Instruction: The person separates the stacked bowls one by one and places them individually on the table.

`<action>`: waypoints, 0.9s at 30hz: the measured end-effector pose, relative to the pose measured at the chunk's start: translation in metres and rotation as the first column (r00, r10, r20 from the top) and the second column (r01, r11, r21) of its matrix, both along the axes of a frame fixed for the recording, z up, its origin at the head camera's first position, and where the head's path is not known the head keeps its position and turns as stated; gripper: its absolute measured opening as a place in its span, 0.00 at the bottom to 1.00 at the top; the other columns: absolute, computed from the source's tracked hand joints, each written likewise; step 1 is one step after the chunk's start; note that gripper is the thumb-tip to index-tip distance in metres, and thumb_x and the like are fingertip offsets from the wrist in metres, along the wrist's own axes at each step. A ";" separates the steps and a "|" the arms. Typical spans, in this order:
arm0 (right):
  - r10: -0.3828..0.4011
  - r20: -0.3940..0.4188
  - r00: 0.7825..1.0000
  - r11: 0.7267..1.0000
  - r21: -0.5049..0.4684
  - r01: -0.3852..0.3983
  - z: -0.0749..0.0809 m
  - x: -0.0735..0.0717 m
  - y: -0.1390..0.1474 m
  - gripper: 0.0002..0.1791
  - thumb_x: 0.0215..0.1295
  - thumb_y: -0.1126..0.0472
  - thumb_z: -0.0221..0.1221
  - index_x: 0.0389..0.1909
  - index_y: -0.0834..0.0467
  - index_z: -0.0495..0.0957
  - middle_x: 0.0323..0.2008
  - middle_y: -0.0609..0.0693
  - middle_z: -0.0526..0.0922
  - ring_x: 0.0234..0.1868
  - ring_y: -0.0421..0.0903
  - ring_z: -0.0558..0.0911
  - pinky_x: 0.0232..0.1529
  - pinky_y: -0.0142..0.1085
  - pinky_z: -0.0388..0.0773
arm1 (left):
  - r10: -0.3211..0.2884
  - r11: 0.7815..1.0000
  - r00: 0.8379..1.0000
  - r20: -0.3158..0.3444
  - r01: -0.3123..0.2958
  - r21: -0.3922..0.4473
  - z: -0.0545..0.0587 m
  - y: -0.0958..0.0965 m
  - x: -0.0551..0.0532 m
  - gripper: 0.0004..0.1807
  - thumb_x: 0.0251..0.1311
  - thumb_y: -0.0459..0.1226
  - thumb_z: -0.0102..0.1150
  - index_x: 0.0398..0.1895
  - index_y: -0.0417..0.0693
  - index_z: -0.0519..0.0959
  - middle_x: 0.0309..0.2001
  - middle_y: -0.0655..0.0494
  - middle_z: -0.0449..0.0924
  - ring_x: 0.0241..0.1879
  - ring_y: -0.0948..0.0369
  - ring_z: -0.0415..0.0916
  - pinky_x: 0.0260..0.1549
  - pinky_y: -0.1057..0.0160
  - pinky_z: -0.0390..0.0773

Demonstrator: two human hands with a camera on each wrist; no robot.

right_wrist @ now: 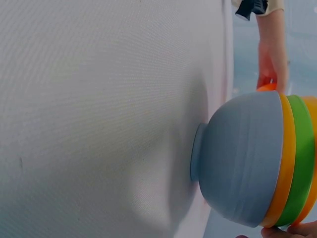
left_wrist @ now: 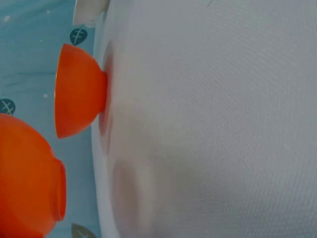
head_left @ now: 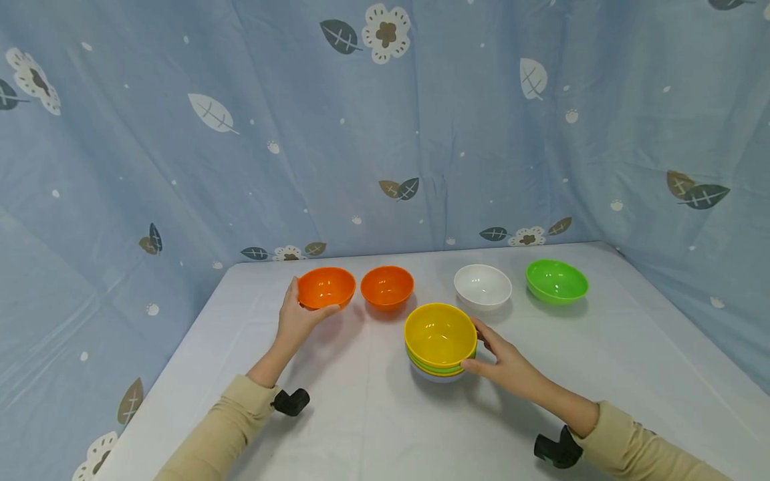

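Observation:
My left hand (head_left: 301,316) grips an orange bowl (head_left: 327,288) by its side, thumb at the near rim and fingers around the far left. In the left wrist view a gap shows between this orange bowl (left_wrist: 27,178) and the tabletop. At centre, my right hand (head_left: 510,364) holds a nested stack of bowls by the right side, thumb in front and fingers behind. A yellow bowl (head_left: 440,336) tops the stack, with green and yellow rims below it and a blue-grey bowl (right_wrist: 242,158) at the bottom. The stack's foot is close over the tabletop.
A second orange bowl (head_left: 388,288) stands just right of the held one. Farther right along the back are a white bowl (head_left: 482,286) and a green bowl (head_left: 557,282). A white cloth covers the table (head_left: 373,427); a blue patterned curtain (head_left: 421,127) hangs behind it.

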State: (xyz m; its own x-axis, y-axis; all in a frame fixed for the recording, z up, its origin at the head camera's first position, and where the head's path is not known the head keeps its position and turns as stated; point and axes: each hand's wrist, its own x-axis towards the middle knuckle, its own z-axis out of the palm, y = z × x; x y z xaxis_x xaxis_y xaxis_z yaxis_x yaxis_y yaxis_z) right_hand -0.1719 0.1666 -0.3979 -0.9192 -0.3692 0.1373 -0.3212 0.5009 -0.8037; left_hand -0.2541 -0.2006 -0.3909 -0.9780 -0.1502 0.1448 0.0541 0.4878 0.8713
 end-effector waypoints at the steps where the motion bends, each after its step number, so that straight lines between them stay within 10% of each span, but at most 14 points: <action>1: -0.001 0.001 1.000 1.000 0.000 0.001 0.000 0.000 0.000 0.43 0.59 0.56 0.60 0.68 0.67 0.48 0.67 0.65 0.55 0.64 0.63 0.62 0.60 0.56 0.60 | 0.005 1.000 1.000 0.004 -0.005 -0.003 -0.001 0.000 -0.001 0.61 0.43 0.47 0.71 0.71 0.40 0.38 0.70 0.42 0.45 0.64 0.45 0.54 0.58 0.45 0.63; 27: 0.009 -0.024 1.000 1.000 -0.009 -0.010 0.003 0.003 0.000 0.42 0.59 0.57 0.60 0.67 0.68 0.49 0.66 0.66 0.57 0.63 0.63 0.62 0.59 0.56 0.61 | 0.072 0.996 0.994 0.078 -0.067 -0.067 -0.021 -0.004 -0.022 0.60 0.45 0.46 0.68 0.70 0.33 0.38 0.70 0.36 0.41 0.66 0.41 0.48 0.61 0.43 0.57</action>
State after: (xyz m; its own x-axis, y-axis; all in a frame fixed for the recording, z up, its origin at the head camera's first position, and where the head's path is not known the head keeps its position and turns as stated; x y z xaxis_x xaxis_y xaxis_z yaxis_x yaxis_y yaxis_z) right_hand -0.1693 0.1662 -0.3948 -0.9120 -0.3765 0.1629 -0.3453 0.4903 -0.8002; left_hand -0.2766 -0.2046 -0.4122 -0.9744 -0.2111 0.0778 -0.0506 0.5427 0.8384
